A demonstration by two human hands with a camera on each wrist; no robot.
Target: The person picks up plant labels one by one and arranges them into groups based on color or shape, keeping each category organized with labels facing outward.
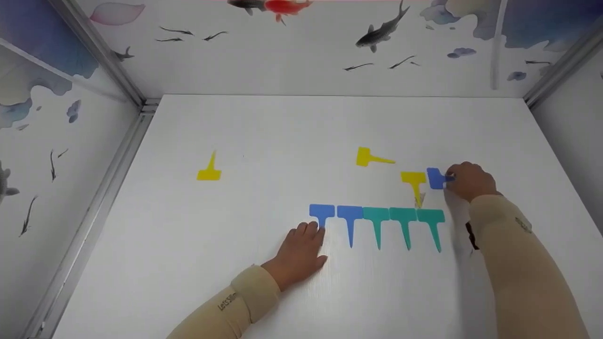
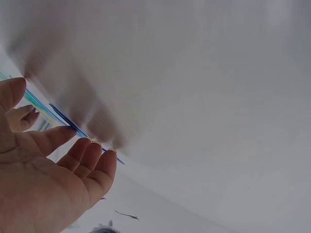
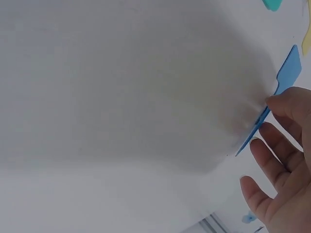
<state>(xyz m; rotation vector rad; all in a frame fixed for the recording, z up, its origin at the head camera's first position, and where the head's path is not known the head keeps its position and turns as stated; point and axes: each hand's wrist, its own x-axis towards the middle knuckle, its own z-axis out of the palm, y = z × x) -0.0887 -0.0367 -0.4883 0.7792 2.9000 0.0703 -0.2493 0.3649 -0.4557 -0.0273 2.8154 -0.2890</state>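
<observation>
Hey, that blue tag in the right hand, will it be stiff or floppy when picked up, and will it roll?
The blue tag looks thin, so it is probably light. Pinched at its stem by the right hand, it appears straight in the wrist view, suggesting it's fairly stiff. Being flat, it should slide rather than roll.

The left hand hides the lower stem of the leftmost blue label; the right hand covers another blue label's stem end. The right sleeve's print is unreadable. The top edge crops a red fish.
</observation>
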